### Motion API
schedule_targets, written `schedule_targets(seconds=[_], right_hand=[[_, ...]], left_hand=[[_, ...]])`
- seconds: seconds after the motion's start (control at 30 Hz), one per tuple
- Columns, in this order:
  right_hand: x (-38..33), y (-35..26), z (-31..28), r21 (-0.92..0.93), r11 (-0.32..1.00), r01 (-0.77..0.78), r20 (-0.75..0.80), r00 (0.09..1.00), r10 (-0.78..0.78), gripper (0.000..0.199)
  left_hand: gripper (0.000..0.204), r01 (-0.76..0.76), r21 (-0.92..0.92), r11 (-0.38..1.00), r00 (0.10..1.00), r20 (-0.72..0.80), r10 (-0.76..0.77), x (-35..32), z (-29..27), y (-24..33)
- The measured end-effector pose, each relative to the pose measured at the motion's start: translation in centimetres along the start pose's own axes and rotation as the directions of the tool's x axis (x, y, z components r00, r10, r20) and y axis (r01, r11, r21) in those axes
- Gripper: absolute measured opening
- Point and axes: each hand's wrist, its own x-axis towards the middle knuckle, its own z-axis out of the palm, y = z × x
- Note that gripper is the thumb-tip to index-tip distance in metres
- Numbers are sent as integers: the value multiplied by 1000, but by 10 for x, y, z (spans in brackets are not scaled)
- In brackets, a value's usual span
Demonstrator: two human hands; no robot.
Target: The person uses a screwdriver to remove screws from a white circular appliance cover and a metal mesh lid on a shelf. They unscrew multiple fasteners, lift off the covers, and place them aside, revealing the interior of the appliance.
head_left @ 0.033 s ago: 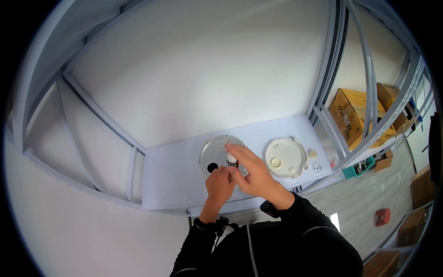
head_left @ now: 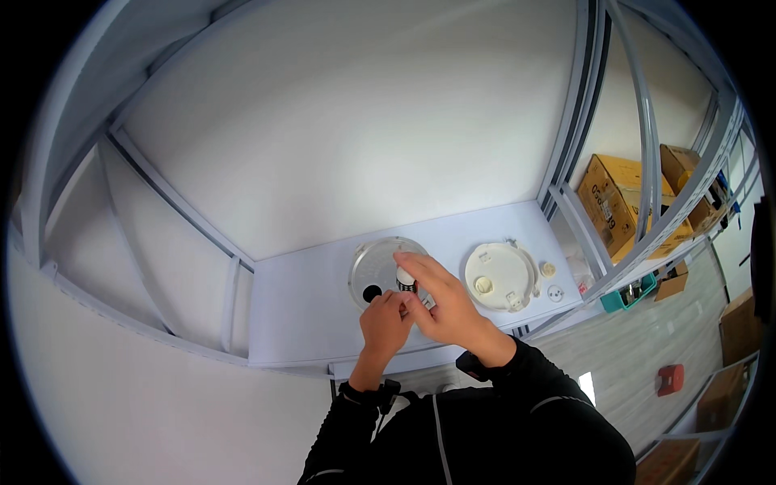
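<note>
Both hands meet over a round, shallow silver-grey dish [head_left: 361, 257] on the narrow white table. Between them is a small white-and-black bottle-like cylinder [head_left: 406, 281], white at its far end, with a dark patterned band nearer to me. My right hand [head_left: 443, 305] has its fingers bent over the far end and right side, with its thumb reaching toward the left fingertips. My left hand [head_left: 385, 322] is closed, its fingertips pressed at the near end of the cylinder; what exactly they pinch is hidden. Just left of the cylinder is a black round piece [head_left: 372, 293] at the dish.
Right of my hands lies a white round plate-like housing [head_left: 509, 263] with small fittings on it. Beside it are a cream round part [head_left: 547, 268] and a white disc with holes [head_left: 555, 293]. Grey frame posts [head_left: 575, 105] and cardboard boxes [head_left: 618, 202] stand at the right.
</note>
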Motion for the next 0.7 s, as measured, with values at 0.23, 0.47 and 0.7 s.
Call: schedule_targets(seconds=[0.23, 0.47, 0.7], right_hand=[[7, 5, -10, -77, 985, 153, -160, 973, -164, 53], [3, 20, -21, -51, 975, 216, -322, 921, -220, 49], [-6, 33, -34, -34, 962, 271, -373, 890, -263, 54]], left_hand=[[23, 32, -35, 999, 999, -34, -33, 0, -2, 2], [37, 86, -258, 962, 996, 42, -78, -4, -7, 1], [49, -107, -28, 994, 962, -256, 96, -22, -10, -21]])
